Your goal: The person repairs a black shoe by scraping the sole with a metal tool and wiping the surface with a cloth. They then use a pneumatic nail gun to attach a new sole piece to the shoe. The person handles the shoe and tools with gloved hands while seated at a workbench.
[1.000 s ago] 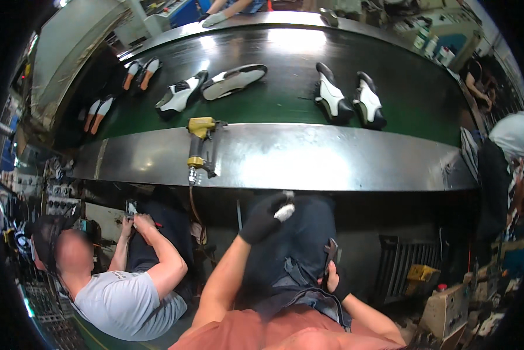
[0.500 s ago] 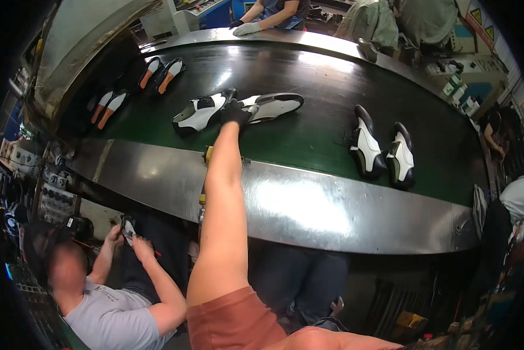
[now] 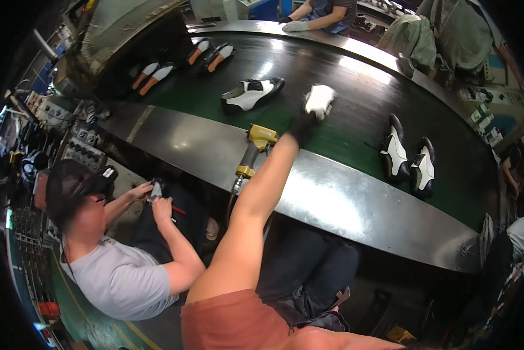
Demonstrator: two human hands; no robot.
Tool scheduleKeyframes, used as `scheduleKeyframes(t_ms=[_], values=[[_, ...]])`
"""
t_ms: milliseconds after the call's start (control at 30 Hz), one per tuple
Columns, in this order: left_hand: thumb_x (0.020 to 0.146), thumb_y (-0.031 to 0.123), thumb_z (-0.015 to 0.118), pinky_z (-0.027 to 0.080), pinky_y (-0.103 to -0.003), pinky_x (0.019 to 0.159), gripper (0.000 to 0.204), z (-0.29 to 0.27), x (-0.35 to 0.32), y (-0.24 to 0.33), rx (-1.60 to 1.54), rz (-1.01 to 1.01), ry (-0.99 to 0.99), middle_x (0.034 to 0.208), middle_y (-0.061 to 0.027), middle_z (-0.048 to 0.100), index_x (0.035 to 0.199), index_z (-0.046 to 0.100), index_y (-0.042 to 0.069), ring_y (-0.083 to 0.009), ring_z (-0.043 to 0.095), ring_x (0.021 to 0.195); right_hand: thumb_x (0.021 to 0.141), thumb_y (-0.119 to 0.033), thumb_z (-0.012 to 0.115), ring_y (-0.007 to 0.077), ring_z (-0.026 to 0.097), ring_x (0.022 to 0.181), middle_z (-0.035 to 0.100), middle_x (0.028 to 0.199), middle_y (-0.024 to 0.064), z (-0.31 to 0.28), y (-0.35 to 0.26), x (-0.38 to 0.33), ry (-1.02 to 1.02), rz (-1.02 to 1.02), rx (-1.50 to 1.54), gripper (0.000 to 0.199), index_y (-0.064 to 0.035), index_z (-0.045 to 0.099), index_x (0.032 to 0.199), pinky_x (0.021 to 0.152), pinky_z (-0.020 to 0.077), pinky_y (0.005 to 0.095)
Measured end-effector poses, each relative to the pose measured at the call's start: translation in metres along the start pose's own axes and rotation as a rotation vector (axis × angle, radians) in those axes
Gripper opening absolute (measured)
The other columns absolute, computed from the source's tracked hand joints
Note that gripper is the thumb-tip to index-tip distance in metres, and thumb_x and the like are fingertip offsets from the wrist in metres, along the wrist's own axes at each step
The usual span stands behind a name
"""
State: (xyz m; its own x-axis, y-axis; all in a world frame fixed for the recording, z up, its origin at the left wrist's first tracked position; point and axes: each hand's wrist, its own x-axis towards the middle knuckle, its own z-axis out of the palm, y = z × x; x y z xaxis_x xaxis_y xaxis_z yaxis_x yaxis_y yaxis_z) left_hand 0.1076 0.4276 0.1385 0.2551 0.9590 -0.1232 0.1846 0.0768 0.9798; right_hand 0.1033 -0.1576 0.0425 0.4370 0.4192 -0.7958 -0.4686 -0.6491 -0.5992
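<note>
My left hand [image 3: 304, 123], in a black glove, reaches over the dark green conveyor belt [image 3: 343, 149]. It grips a white and black shoe [image 3: 320, 100], which is smeared by motion. Left of it, a matching white and black lace-up shoe [image 3: 253, 94] lies on the belt. Another pair stands to the right, one shoe [image 3: 395, 150] beside the other [image 3: 423, 167]. At the lower edge part of my right arm [image 3: 355, 339] shows, but its hand cannot be made out.
A gold air tool [image 3: 256, 149] sits at the metal ledge [image 3: 326, 192], beside my forearm. Several shoes with orange-brown parts [image 3: 157, 77] lie far left. A seated co-worker [image 3: 122, 274] handles a small item at left; another person's gloved hand [image 3: 296, 26] rests on the far ledge.
My left hand has moved right with one shoe of the middle pair, parting it from its mate. The view has shifted, and the air tool now shows clear of my arm.
</note>
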Motion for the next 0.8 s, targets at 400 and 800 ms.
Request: scheduleKeyframes(t_ms=[400, 800], values=[[0.066, 0.011, 0.08, 0.045, -0.033, 0.093, 0.051, -0.041, -0.324, -0.064, -0.341, 0.322, -0.579, 0.106, -0.0043, 0.06, 0.112, 0.058, 0.006, -0.0154, 0.055, 0.103, 0.097, -0.054, 0.037, 0.0148, 0.058, 0.059, 0.062, 0.078, 0.0055, -0.017, 0.035, -0.022, -0.042, -0.067, 0.071, 0.058, -0.0028, 0.061, 0.111, 0.058, 0.0476, 0.029], [0.095, 0.026, 0.05, 0.049, -0.032, 0.081, 0.029, 0.015, -0.353, -0.045, -0.357, 0.094, -0.667, 0.098, -0.0078, 0.065, 0.1, 0.066, 0.003, -0.0169, 0.061, 0.089, 0.103, -0.033, 0.033, 0.0162, 0.058, 0.098, 0.06, 0.112, 0.0087, 0.004, -0.004, -0.05, -0.517, -0.387, 0.174, 0.043, 0.0004, 0.055, 0.121, 0.09, 0.0433, 0.0292]])
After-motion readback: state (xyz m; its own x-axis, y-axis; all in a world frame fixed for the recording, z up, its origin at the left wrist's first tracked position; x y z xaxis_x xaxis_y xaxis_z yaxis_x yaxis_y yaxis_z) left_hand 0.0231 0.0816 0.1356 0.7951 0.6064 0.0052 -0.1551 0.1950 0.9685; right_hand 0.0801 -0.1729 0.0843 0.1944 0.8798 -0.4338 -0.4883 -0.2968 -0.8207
